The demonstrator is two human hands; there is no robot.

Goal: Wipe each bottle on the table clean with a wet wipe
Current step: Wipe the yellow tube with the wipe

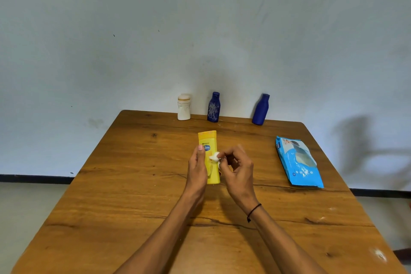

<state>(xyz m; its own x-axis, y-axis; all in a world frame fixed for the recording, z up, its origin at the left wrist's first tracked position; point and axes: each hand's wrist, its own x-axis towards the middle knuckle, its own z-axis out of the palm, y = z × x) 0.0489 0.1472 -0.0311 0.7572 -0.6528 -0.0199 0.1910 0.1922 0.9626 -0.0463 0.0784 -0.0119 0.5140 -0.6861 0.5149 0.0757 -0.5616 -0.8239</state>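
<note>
Gripping yellow bottle [210, 158] in left hand [196, 169], right hand [236, 169] pinching wet wipe [214, 156] against its front.

Pale wall [200, 29] is filling everything beyond my fingers [200, 149]. Black skirting [33, 178] is running low, far left of them, grey floor [26, 207] showing below it. Black cord band [255, 208] is sitting on the wrist behind them. Shadow [364, 147] is lying far right.

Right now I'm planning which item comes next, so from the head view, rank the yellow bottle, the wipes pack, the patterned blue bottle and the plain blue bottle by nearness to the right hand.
1. yellow bottle: beside the right hand, held in the left hand.
2. wipes pack: off to the right.
3. patterned blue bottle and plain blue bottle: both at the far edge, too close to call.
</note>
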